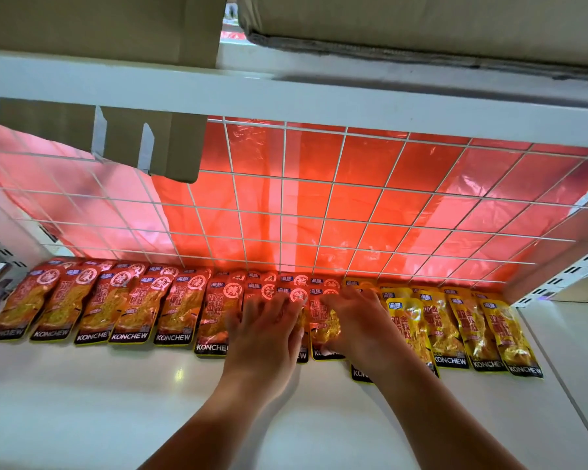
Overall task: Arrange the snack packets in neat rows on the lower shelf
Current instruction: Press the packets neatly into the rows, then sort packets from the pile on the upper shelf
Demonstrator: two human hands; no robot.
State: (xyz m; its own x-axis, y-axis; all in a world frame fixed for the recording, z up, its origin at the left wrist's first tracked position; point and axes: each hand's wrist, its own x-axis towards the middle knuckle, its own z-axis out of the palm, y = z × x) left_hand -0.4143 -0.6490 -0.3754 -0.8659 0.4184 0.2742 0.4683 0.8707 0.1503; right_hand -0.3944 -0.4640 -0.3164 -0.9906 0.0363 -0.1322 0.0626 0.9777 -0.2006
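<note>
Packets: a single band of snack packets lies along the back of the lower shelf, butted against the wire grid.
Red packets: they fill the left and middle of the band, lying flat and side by side, with more packets shingled under their far ends.
Yellow packets: they take the right end, also flat and overlapping at the back.
Long axis: each packet runs front to back, its dark KONCHEW strip toward the front edge of the shelf and its top end toward the grid; the outer ones look fanned slightly outward.
Stray packet: one yellow packet sits further forward than its neighbours, its dark end poking out beneath the right wrist.
Left hand: palm down on the middle red packets, fingers straight and spread, grasping nothing.
Right hand: palm down where red meets yellow, fingers stretched toward the grid and the thumb along a red packet's lower end; released, pressing rather than gripping.
Behind the grid: a red plastic sheet glows through the squares.
Above: a white upper shelf carries cardboard boxes.
</note>
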